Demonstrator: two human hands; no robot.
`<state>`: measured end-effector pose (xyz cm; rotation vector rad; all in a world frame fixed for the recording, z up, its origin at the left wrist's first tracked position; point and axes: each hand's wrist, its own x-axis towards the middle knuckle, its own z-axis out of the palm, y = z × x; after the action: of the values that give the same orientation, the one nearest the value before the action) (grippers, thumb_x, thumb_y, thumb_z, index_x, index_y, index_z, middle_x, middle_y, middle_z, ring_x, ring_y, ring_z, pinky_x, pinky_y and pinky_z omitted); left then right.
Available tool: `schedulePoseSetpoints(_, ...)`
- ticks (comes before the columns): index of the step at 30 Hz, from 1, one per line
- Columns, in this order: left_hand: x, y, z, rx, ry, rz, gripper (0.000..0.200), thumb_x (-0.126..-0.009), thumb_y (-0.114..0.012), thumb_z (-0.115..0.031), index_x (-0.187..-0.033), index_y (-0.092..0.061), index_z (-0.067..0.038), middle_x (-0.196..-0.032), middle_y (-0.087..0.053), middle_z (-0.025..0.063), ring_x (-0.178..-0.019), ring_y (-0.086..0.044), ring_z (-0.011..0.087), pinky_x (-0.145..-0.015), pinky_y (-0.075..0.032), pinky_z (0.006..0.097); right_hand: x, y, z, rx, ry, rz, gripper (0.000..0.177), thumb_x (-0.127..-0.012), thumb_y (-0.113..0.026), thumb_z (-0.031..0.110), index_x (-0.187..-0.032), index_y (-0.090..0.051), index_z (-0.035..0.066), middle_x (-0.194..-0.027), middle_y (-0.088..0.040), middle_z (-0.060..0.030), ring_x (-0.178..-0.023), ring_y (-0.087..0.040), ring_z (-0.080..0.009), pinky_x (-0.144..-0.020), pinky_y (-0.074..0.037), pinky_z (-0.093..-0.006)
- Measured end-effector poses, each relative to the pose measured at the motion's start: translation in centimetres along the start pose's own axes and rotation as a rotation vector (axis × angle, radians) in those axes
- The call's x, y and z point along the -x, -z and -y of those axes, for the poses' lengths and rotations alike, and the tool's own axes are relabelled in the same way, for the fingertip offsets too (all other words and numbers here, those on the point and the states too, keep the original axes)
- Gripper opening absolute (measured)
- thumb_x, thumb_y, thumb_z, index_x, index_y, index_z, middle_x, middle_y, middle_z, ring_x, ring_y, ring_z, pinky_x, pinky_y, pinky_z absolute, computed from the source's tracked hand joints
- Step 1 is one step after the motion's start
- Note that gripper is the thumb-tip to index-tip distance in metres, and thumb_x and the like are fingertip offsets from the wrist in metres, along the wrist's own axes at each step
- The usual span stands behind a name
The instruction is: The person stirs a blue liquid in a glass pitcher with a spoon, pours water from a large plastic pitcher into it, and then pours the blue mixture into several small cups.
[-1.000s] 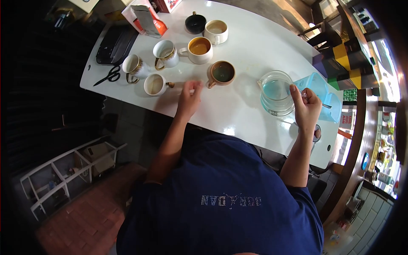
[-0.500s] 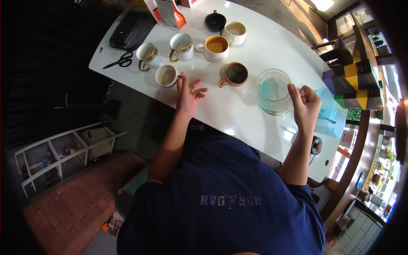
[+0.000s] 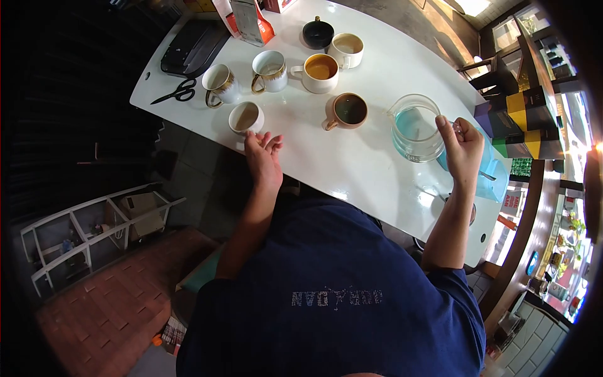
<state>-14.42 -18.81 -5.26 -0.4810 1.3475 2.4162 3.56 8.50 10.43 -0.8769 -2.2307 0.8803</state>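
Note:
My left hand (image 3: 264,161) pinches the handle side of a small white cup (image 3: 234,118) between thumb and forefinger, its other fingers loosely spread. The cup's handle is mostly hidden by my fingertips. In my right hand (image 3: 463,147) is the handle of a clear glass carafe (image 3: 411,149); a blue tint shows through its glass. Between my hands stands a brown-rimmed mug (image 3: 350,110) with dark inside. Beyond it are a white mug with an amber interior (image 3: 321,74) and two white-and-gold mugs, one nearer the middle (image 3: 270,72) and one farther left (image 3: 220,85).
A black cup (image 3: 318,34) and a cream mug (image 3: 347,50) stand at the back. Scissors (image 3: 176,92) lie near a black device (image 3: 195,47) at the left. A translucent blue container (image 3: 493,182) sits behind my right hand. Boxes (image 3: 524,125) line the right side.
The white cup has turned, its handle side swinging from the right toward me with my left hand. My right hand has shifted the carafe slightly right and away from me.

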Motion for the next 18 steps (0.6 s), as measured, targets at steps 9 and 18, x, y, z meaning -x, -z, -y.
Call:
schedulePoseSetpoints(9,3.6,1.2,-4.9,-0.404,-0.151,0.175,0.036,-0.098,-0.032,-0.037,-0.085,-0.045,-0.006,-0.075,-0.047,0.0017,-0.056,-0.048,0.0098,-0.050,-0.035,0.0229,-2.9,0.7,2.2,-0.049,0.113,0.006,0.055,-0.084,-0.067,0.035,-0.052,-0.034,0.006,-0.050,-0.026,0.0067,-0.051,-0.022,-0.0039,-0.044,-0.015,-0.0250)
schedulePoseSetpoints(18,4.7,-3.4,-6.4,-0.481,-0.039,0.492,0.034,-0.099,-0.038,-0.034,-0.089,-0.049,-0.003,-0.073,-0.045,0.0015,-0.054,-0.043,0.0081,-0.051,-0.036,0.0219,-5.2,-0.8,6.3,0.084,0.192,0.088,0.058,-0.080,-0.069,0.039,-0.048,-0.035,0.004,-0.045,-0.027,0.0040,-0.046,-0.025,-0.0057,-0.041,-0.020,-0.0262)
